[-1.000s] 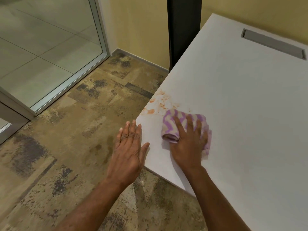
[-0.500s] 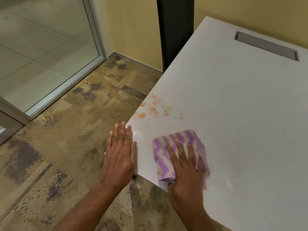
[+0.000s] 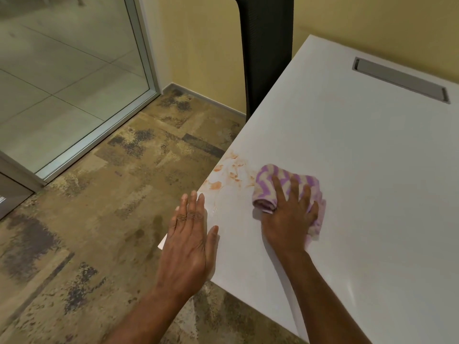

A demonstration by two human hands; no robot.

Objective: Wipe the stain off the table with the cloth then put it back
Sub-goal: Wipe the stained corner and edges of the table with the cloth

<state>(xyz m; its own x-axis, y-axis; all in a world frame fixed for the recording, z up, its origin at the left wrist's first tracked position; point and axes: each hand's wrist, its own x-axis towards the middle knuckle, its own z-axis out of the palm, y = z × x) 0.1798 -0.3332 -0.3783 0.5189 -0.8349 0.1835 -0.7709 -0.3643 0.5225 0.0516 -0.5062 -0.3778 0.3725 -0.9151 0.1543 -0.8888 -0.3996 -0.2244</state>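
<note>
From the head camera, your right hand (image 3: 289, 214) lay flat on top of the bunched purple-and-cream cloth (image 3: 285, 188), its fingers (image 3: 278, 192) spread wide and pressing down rather than curled round it, so the cloth was pinned against the desk (image 3: 360, 170) by your palm. That suits scrubbing: a flat, spread hand puts weight over the whole wad. The cloth sat just beside the stain (image 3: 227, 171), on the side away from the desk's edge, with its folded end touching the nearest orange streaks. The stain itself ran right along the desk's edge, its blotches plainly uncleaned, so I judged the wiping far from done.

Your left hand (image 3: 191, 234) was open and held nothing. It rested palm-down over the desk's edge, nearer to you than the stain, with its fingertips just short of the lowest blotch. It looked like a brace to steady you while the other hand rubbed. A wet sheen showed on the desk between this hand and the stain.

Beyond the stain stood a dark chair back (image 3: 267, 53), and well away across the desk lay a grey cable slot (image 3: 400, 79).
</note>
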